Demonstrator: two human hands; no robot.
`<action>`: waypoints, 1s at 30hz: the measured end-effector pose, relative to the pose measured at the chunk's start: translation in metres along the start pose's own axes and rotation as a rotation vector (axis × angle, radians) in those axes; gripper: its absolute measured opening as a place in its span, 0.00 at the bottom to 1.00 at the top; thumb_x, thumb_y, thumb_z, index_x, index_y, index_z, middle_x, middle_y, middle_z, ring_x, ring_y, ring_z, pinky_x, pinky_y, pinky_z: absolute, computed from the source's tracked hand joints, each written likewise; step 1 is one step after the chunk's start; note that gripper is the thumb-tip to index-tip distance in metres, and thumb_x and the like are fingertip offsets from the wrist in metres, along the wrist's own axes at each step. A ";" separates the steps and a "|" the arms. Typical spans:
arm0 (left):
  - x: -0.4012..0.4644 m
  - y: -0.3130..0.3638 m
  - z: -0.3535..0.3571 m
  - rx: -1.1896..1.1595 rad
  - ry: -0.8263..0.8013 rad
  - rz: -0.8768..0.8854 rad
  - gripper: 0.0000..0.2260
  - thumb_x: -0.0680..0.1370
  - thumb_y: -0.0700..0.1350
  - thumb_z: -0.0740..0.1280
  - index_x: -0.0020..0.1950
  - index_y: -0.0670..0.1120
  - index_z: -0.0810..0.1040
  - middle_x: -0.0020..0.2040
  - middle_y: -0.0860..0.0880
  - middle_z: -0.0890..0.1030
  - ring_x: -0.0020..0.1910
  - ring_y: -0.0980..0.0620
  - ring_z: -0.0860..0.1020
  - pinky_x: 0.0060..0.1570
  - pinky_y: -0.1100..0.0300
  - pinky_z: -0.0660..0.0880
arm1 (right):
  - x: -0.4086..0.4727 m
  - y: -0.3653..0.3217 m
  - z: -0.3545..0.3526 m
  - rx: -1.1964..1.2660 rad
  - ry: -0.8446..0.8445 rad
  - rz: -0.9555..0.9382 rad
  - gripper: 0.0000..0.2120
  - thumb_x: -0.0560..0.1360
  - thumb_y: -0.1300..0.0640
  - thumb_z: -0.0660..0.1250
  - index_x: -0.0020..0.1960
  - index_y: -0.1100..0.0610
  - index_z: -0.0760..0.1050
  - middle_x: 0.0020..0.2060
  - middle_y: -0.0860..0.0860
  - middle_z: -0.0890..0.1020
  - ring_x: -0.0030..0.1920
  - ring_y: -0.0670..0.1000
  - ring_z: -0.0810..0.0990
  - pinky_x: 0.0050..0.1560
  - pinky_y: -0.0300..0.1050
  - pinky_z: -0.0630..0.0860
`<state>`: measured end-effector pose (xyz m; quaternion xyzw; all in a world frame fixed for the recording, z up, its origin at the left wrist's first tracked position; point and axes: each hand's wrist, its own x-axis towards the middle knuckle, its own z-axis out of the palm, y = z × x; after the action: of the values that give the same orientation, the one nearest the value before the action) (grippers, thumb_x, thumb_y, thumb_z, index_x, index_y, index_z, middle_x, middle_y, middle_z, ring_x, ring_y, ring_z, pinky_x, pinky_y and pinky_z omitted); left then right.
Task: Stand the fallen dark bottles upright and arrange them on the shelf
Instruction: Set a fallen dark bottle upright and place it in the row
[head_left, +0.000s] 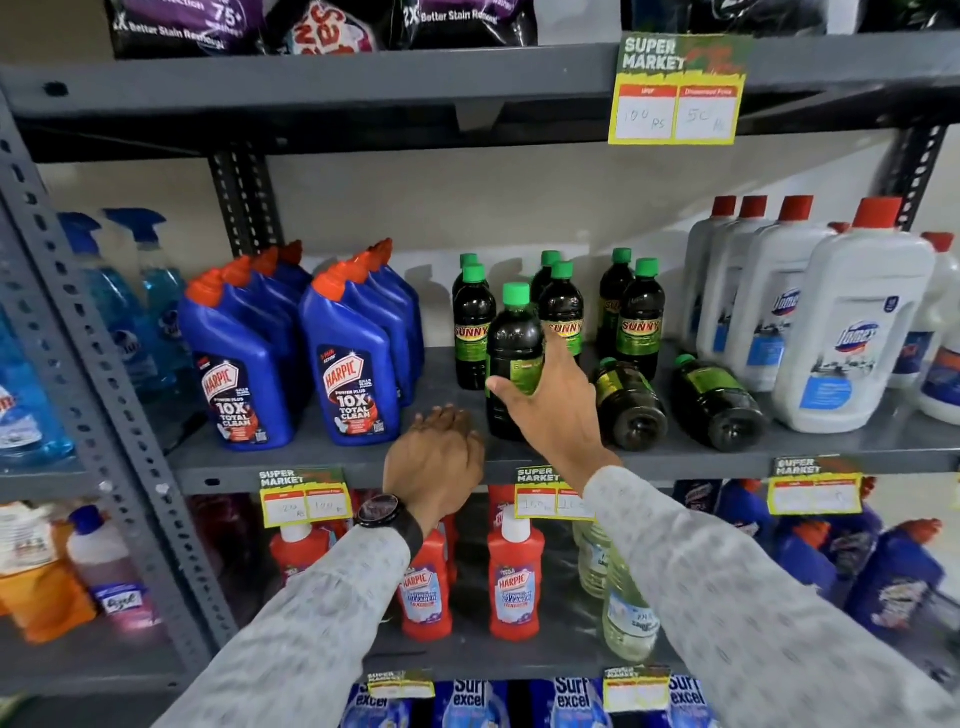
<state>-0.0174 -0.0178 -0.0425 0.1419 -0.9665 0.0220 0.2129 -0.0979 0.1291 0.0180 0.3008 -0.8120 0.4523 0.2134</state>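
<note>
A: Where is the right hand (558, 410)?

B: On the middle shelf (332, 460), wrapped round a dark bottle (511, 358) with a green cap. Its fingers are clamped on the lower half of the bottle, thumb on the left side. The bottle stands upright, or nearly so, near the front of the shelf.

A: And the left hand (439, 457)?

B: It rests at the shelf's front edge, just left of the held bottle, fingers curled together, holding nothing. There is a watch (382, 512) on that wrist.

A: Any bottles down?

B: Two fallen bottles (628, 402) lie on their sides just right of the right hand, bases toward the camera, caps toward the back. The second one (719, 402) lies beside the first, near the white jugs (852, 322).

A: And the rest?

B: Six standing bottles (641, 317) in three pairs, front and back, behind the held one. Blue Harpic bottles (348, 369) stand to the left of the dark group, white jugs with red caps to the right.
</note>
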 end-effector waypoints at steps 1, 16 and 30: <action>-0.001 -0.002 0.001 0.007 0.006 0.003 0.30 0.81 0.52 0.42 0.72 0.41 0.74 0.74 0.40 0.75 0.74 0.42 0.72 0.75 0.48 0.63 | -0.003 0.000 0.002 0.002 -0.003 0.008 0.41 0.74 0.42 0.76 0.80 0.53 0.62 0.71 0.51 0.77 0.69 0.55 0.78 0.64 0.55 0.76; -0.001 -0.001 -0.004 -0.045 0.073 -0.016 0.26 0.83 0.53 0.49 0.73 0.43 0.76 0.74 0.43 0.76 0.74 0.48 0.73 0.77 0.52 0.64 | 0.014 0.031 0.007 0.512 -0.305 0.179 0.36 0.69 0.59 0.77 0.75 0.49 0.71 0.61 0.46 0.85 0.64 0.48 0.83 0.71 0.57 0.76; -0.001 -0.001 -0.006 -0.043 0.067 -0.024 0.26 0.83 0.53 0.49 0.74 0.43 0.74 0.76 0.44 0.74 0.76 0.48 0.71 0.78 0.54 0.61 | 0.014 0.028 0.006 0.485 -0.246 0.150 0.35 0.67 0.44 0.79 0.71 0.49 0.73 0.63 0.49 0.82 0.64 0.50 0.82 0.68 0.55 0.78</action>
<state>-0.0142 -0.0175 -0.0378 0.1481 -0.9573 0.0036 0.2484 -0.1279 0.1310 0.0065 0.3349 -0.7198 0.6080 0.0010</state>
